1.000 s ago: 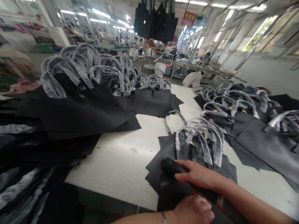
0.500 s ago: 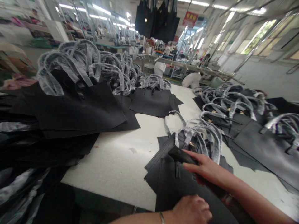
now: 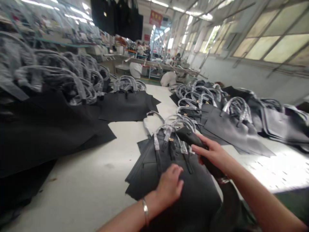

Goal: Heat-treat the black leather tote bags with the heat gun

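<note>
Holding a black panel (image 3: pixel 189 136) by its bent edge in my right hand (image 3: pixel 213 155), fingers clamped on it, thumb opposing, above the right of the pile of bag panels (image 3: pixel 147 174) on the pale surface (image 3: pixel 101 190). Left hand (image 3: pixel 170 187) curled low over the pile; can't tell if it pinches anything. To do this well, I'd say: grip near the edge, no hard crease, stay clear of the film-wrapped handles (image 3: pixel 156 141) and gold-coloured fitting (image 3: pixel 171 140) so nothing snags or scratches. Flattening the left would steady the pile better. Writing: background red sign (image 3: pixel 155 18), characters too blurred to read. No brand or label legible on the panels.
</note>
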Tool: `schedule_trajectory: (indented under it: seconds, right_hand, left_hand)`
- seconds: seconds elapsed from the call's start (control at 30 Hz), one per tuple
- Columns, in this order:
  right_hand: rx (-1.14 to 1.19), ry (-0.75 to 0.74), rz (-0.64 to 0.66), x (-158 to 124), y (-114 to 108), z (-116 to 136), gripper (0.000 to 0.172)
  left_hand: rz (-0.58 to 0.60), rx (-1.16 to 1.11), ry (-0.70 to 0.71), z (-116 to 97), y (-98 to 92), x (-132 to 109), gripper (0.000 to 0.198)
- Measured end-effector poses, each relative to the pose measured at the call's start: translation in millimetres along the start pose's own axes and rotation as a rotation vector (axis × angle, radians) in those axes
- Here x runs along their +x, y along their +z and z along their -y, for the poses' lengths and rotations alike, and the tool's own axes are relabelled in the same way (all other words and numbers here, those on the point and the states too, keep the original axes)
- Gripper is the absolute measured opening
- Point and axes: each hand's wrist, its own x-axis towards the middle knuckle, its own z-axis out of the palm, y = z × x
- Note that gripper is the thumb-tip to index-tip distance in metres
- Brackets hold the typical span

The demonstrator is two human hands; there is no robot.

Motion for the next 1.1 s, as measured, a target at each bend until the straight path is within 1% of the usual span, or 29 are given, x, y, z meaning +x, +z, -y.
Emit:
schedule_trajectory:
  seconds: [0.07, 0.1, 0.17, 0.2, 0.27, 0.33, 0.43, 0.5, 0.57, 0.63, 0.67, 0.73, 0.8, 0.87, 0.93, 1.0, 1.1]
  right_hand:
    - [0.042, 0.062, -0.088, -25.4, -29.5, -14.8, 0.068]
    - [0.064, 0.094, -0.130, -38.9, -39.7, -23.5, 0.069]
    - [0.114, 0.161, -0.198, -65.4, -52.6, -43.4, 0.069]
    - [0.141, 0.193, -0.223, -78.4, -55.9, -54.3, 0.068]
    - [0.182, 0.259, -0.266, -103.3, -58.7, -76.8, 0.068]
    - [0.198, 0.323, -0.286, -126.5, -57.9, -98.5, 0.068]
    - [0.231, 0.363, -0.307, -155.0, -52.9, -125.0, 0.071]
    - [0.279, 0.364, -0.344, -168.1, -48.3, -137.0, 0.073]
    - [0.335, 0.370, -0.377, -175.6, -43.1, -144.2, 0.074]
    - [0.370, 0.370, -0.381, -177.6, -37.9, -147.6, 0.074]
    - [0.381, 0.362, -0.370, -176.7, -35.2, -148.2, 0.073]
    - [0.386, 0.346, -0.329, -171.2, -29.4, -147.9, 0.073]
    - [0.375, 0.324, -0.266, -161.2, -22.5, -145.8, 0.074]
    - [0.348, 0.287, -0.192, -147.5, -14.5, -141.1, 0.074]
    - [0.289, 0.238, -0.106, -132.1, -5.7, -132.7, 0.072]
    - [0.229, 0.192, -0.020, -117.7, 3.5, -120.6, 0.068]
    - [0.192, 0.126, 0.094, -101.2, 16.7, -101.2, 0.064]
  left_hand:
    - [-0.066, 0.150, -0.011, 9.8, -14.9, 36.7, 0.043]
    - [-0.071, 0.233, -0.005, 16.5, -19.4, 56.3, 0.048]
    - [-0.024, 0.378, 0.046, 31.4, -23.2, 92.3, 0.052]
    - [0.008, 0.433, 0.065, 38.6, -23.4, 107.3, 0.050]
    - [0.072, 0.517, 0.095, 51.3, -22.7, 130.0, 0.035]
    - [0.123, 0.567, 0.122, 60.9, -21.9, 144.6, 0.021]
    - [0.151, 0.584, 0.150, 69.8, -21.2, 158.4, 0.018]
    - [0.120, 0.542, 0.148, 72.6, -22.2, 165.4, 0.020]
    - [0.050, 0.427, 0.132, 73.3, -25.8, 171.2, 0.024]
    - [-0.012, 0.255, 0.086, 71.9, -32.3, 175.0, 0.025]
    - [-0.017, 0.161, 0.038, 70.2, -36.6, 175.4, 0.024]
    - [0.032, -0.043, -0.085, 64.7, -46.2, 172.1, 0.021]
    - [0.094, -0.261, -0.211, 56.6, -55.4, 162.7, 0.022]
    - [0.099, -0.467, -0.304, 47.2, -61.5, 148.1, 0.023]
    - [0.042, -0.652, -0.404, 38.5, -62.9, 130.4, 0.024]
    - [-0.037, -0.825, -0.514, 31.8, -60.2, 111.6, 0.024]
    - [-0.141, -0.982, -0.633, 24.3, -52.0, 85.0, 0.019]
